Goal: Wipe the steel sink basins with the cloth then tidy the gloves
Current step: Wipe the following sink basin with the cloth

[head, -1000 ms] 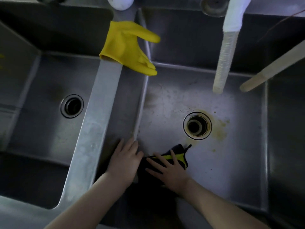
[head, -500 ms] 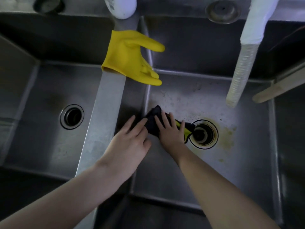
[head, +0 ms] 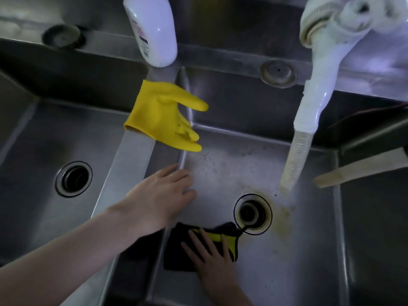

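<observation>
My right hand [head: 209,259] lies flat on a dark cloth with a yellow stripe [head: 178,248], pressing it onto the floor of the right steel basin [head: 231,168], just left of the stained drain [head: 252,214]. My left hand [head: 161,195] rests fingers apart and empty against the basin's left wall, beside the steel divider [head: 130,160]. A yellow rubber glove [head: 159,115] hangs over the divider's far end, its fingers dangling into the right basin.
The left basin [head: 33,151] has its own drain [head: 74,178]. A white bottle [head: 152,29] stands on the back ledge. A white tap with a ribbed hose [head: 309,120] hangs over the right basin. A wooden stick [head: 357,171] juts in from the right.
My right hand has dragged the cloth back toward me, from beside the divider near the glove to the near side of the drain. My left hand stays on the basin's left wall.
</observation>
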### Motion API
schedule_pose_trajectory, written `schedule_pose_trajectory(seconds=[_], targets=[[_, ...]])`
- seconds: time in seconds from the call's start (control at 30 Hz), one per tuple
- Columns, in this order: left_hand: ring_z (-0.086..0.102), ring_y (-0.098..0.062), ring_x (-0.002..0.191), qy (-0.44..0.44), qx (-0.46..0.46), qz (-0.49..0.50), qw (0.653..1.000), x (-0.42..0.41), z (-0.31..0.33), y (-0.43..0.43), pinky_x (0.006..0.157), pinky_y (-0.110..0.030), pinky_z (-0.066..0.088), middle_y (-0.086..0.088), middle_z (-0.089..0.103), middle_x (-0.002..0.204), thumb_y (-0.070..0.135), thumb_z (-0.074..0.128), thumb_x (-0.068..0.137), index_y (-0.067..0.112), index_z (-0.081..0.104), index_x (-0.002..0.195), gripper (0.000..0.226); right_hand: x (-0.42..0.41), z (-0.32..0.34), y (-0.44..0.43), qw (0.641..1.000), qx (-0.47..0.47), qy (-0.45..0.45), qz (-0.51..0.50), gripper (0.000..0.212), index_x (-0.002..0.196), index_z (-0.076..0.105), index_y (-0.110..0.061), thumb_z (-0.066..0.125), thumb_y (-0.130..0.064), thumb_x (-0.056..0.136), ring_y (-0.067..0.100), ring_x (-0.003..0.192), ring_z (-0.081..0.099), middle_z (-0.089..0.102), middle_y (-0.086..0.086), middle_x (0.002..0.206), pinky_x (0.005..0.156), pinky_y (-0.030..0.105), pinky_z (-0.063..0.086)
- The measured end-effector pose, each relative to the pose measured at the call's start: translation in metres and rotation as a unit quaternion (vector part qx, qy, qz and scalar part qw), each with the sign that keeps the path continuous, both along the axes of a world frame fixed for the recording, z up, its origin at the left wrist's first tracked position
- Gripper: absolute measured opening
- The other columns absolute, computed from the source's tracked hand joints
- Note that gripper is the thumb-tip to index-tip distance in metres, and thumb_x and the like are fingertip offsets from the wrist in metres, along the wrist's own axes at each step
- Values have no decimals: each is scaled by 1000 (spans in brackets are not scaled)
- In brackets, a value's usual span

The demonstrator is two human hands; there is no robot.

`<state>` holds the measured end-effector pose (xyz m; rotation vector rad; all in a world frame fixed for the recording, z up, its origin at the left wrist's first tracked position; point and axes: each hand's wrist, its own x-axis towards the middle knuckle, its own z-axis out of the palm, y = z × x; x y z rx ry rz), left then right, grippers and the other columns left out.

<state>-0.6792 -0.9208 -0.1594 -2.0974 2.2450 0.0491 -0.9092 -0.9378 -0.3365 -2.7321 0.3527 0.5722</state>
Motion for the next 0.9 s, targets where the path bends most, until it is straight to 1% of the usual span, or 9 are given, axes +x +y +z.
schedule_pose_trajectory(seconds=[0.07, 0.2, 0.3, 0.43, 0.57, 0.67, 0.73, 0.8, 0.9], targets=[[63, -27, 99, 15, 2, -2, 1000, 8, 0, -13, 100, -35, 30, -5, 66, 90, 13, 36, 73, 18, 65, 86, 32, 23, -2, -21, 1000, -11, -9, -21, 70, 146, 27, -37, 43, -30, 78, 21, 144, 18, 18, -7, 158, 98, 64, 36], [60, -26, 96, 44, 3, 4, 999, 20, 2, -34, 92, -33, 36, -4, 64, 92, 18, 51, 77, 16, 65, 93, 22, 87, -6, -89, 992, -57, -30, -105, 67, 147, 27, -35, 55, -30, 86, 24, 145, 15, 19, -5, 158, 103, 67, 23], [59, -25, 102, 83, -11, 18, 996, 22, 5, -38, 91, -35, 42, -4, 64, 101, 21, 54, 78, 15, 64, 102, 27, 128, -7, -145, 988, -61, -16, -140, 57, 149, 2, -40, 32, -36, 100, 21, 146, -7, -6, -10, 160, 110, 66, 6], [58, -23, 105, 102, -7, 33, 994, 23, 5, -35, 84, -40, 51, -2, 62, 107, 24, 50, 84, 17, 61, 106, 25, 150, 1, -198, 973, -63, 3, -220, 54, 148, -6, -41, 22, -37, 102, 19, 145, -16, -16, -12, 158, 112, 62, 2], [58, -22, 105, 89, 5, 19, 996, 22, 3, -36, 82, -39, 52, 0, 61, 108, 26, 48, 86, 19, 59, 108, 26, 136, 15, -212, 967, -75, -15, -244, 54, 151, 0, -33, 25, -34, 103, 24, 145, -8, -10, -5, 160, 114, 49, -3], [57, -21, 107, 82, 14, 24, 996, 22, 4, -35, 82, -38, 53, 1, 61, 111, 28, 48, 84, 21, 59, 112, 31, 117, 23, -186, 970, -79, -29, -230, 57, 151, 3, -31, 31, -32, 101, 28, 145, 1, -7, -3, 160, 114, 50, 0], [58, -21, 108, 65, 19, 24, 997, 18, 2, -34, 82, -38, 54, 0, 62, 113, 29, 47, 81, 21, 59, 115, 37, 99, 20, -157, 978, -105, -70, -168, 64, 150, 21, -28, 50, -32, 93, 31, 143, 12, 13, 3, 160, 113, 50, -8], [62, -22, 103, 75, 20, 35, 996, 9, -2, -36, 77, -35, 56, 0, 64, 111, 29, 44, 77, 21, 60, 116, 43, 75, 11, -122, 985, -100, -79, -118, 72, 145, 35, -32, 66, -37, 80, 30, 141, 24, 30, 0, 155, 111, 56, 14], [64, -19, 96, 128, 35, 91, 987, -15, -22, -40, 68, -32, 57, 3, 64, 109, 31, 44, 74, 23, 58, 116, 45, 54, -5, -103, 997, 1, -31, -75, 77, 149, 16, -36, 59, -35, 85, 27, 145, 15, 14, -5, 159, 102, 64, 29]])
